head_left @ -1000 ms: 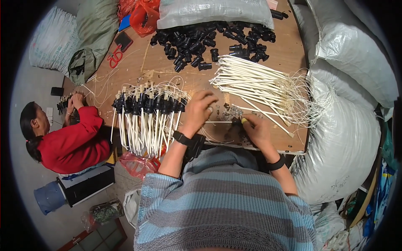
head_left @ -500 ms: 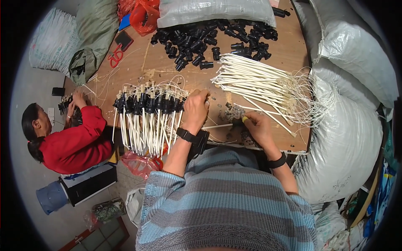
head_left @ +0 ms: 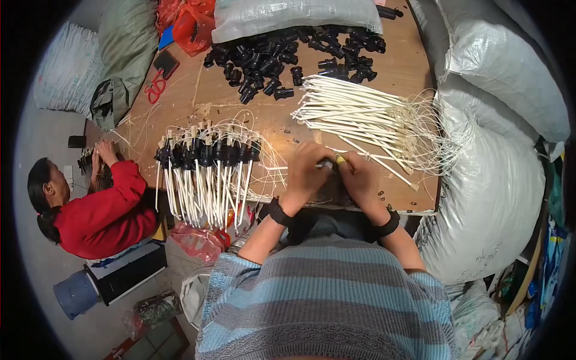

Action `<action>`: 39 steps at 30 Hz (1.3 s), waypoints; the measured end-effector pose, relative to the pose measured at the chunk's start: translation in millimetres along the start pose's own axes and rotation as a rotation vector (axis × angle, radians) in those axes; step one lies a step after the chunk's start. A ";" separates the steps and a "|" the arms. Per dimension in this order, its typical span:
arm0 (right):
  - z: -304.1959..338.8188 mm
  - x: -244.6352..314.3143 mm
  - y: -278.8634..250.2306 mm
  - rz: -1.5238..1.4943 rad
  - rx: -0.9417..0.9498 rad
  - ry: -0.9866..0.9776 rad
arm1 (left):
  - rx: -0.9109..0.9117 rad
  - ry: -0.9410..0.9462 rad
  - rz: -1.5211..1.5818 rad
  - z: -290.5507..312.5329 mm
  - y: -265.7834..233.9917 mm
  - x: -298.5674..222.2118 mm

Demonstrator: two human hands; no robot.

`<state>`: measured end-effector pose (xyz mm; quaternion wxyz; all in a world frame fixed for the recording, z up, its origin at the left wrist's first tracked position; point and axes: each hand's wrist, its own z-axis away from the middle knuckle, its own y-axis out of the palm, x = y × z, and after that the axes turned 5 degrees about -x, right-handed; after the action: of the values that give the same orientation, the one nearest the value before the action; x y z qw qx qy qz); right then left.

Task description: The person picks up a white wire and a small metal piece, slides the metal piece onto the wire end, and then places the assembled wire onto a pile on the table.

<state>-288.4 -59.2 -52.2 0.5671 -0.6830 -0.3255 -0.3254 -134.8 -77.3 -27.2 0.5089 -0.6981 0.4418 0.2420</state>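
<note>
My left hand is closed near the table's front edge, blurred by motion. A thin white rod sticks out to its left, and its other end is hidden by the fingers. Close on the right, my right hand has its fingers pinched together, almost meeting the left; a yellow band shows at its fingertips. What the right fingers hold is hidden. To the left lies a row of white rods fitted with black sockets. Beyond the right hand, a pile of plain white rods trails thin wires.
Loose black sockets are heaped at the back by a white sack. Full white sacks stand along the table's right edge. Red scissors lie at the back left. A person in red works at the far left.
My left hand has moved right and down, against my right hand, which has shifted slightly left. The white rod, earlier between the hands, now protrudes left of the left hand. The view has shifted slightly.
</note>
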 end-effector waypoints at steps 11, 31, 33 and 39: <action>9.6 17.7 1.8 0.273 -0.060 -0.242 | -0.014 -0.499 0.242 7.9 1.6 7.6; 2.3 20.5 -18.2 -0.072 0.083 0.040 | -0.205 0.065 -0.111 1.8 -8.4 -2.6; -3.1 13.1 -23.4 -0.191 0.136 0.114 | -0.119 0.154 -0.126 -10.2 -17.9 -13.3; -0.6 20.3 -40.7 -0.114 0.184 -0.177 | 0.280 -0.067 -0.042 -2.9 -27.9 2.3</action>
<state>-309.9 -52.3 -12.7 0.5769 -0.6345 -0.4413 -0.2643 -109.9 -78.3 -14.1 0.6206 -0.6210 0.4392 0.1905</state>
